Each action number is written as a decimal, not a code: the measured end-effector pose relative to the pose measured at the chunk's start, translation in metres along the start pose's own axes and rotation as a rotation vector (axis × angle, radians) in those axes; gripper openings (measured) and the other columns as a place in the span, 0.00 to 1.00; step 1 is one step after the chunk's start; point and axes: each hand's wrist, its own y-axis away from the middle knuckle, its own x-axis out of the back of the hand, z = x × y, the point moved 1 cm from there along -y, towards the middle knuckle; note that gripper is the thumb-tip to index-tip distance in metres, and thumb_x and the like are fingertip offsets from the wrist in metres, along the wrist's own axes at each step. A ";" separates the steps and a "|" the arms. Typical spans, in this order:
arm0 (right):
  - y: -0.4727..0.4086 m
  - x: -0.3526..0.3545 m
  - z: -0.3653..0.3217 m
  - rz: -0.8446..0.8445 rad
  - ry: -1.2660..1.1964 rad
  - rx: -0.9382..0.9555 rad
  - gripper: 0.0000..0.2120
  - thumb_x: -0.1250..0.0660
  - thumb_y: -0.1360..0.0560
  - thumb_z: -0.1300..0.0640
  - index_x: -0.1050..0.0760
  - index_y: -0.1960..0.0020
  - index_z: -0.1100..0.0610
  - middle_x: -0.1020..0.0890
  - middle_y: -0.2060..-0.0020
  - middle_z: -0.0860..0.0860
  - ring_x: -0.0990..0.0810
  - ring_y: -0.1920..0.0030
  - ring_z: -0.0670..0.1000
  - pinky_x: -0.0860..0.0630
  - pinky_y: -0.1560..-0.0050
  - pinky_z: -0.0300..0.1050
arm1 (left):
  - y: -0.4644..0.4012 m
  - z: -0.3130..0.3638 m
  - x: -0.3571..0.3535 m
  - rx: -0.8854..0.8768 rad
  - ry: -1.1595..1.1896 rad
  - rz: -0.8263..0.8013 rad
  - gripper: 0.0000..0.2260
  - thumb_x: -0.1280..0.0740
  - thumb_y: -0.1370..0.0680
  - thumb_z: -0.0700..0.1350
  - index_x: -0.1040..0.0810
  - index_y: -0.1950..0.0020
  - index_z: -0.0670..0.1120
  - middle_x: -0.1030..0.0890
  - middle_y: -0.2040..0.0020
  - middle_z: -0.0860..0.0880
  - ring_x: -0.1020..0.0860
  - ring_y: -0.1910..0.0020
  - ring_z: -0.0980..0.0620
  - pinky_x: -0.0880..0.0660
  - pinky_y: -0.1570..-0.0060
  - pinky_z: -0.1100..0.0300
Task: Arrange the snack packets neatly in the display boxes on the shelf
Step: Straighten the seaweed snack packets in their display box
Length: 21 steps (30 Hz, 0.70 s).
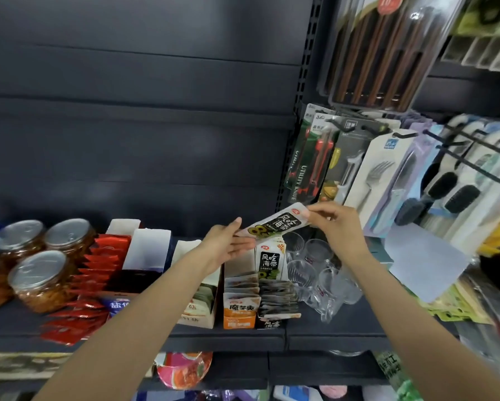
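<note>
Both hands raised above the display box, right hand pinching upper end of seaweed packet, left hand gripping lower end, packet tilted, clear of box.

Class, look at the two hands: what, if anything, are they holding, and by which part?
One snack packet, held above the display boxes. The right hand pinches its upper right end; the left hand holds its lower left end.
</note>
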 end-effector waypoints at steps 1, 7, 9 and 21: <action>0.001 0.002 0.002 0.022 0.078 0.016 0.04 0.29 0.29 0.60 0.17 0.56 0.53 0.18 0.61 0.50 0.26 0.59 0.40 0.29 0.53 0.38 | 0.001 0.001 0.001 -0.021 0.021 0.008 0.13 0.39 0.19 0.46 0.23 0.46 0.36 0.18 0.49 0.39 0.18 0.54 0.49 0.24 0.50 0.60; 0.007 0.004 0.000 0.007 -0.053 -0.137 0.12 0.37 0.23 0.66 0.19 0.49 0.53 0.18 0.55 0.53 0.20 0.60 0.45 0.21 0.54 0.33 | 0.013 0.013 0.005 -0.170 0.145 -0.024 0.13 0.36 0.23 0.31 0.24 0.40 0.42 0.19 0.49 0.43 0.19 0.53 0.51 0.22 0.61 0.66; 0.007 0.002 -0.003 0.020 -0.336 -0.282 0.13 0.42 0.22 0.68 0.20 0.50 0.59 0.17 0.52 0.56 0.18 0.55 0.51 0.20 0.51 0.40 | 0.018 0.015 0.006 -0.251 0.045 -0.033 0.17 0.35 0.24 0.31 0.24 0.38 0.46 0.19 0.48 0.44 0.21 0.50 0.50 0.22 0.58 0.64; 0.017 -0.003 0.009 -0.003 -0.460 -0.259 0.16 0.36 0.27 0.72 0.21 0.45 0.56 0.19 0.59 0.49 0.19 0.62 0.41 0.24 0.62 0.32 | 0.040 0.017 0.012 -0.650 -0.335 -0.002 0.23 0.32 0.26 0.33 0.27 0.39 0.58 0.19 0.48 0.49 0.18 0.52 0.52 0.22 0.52 0.63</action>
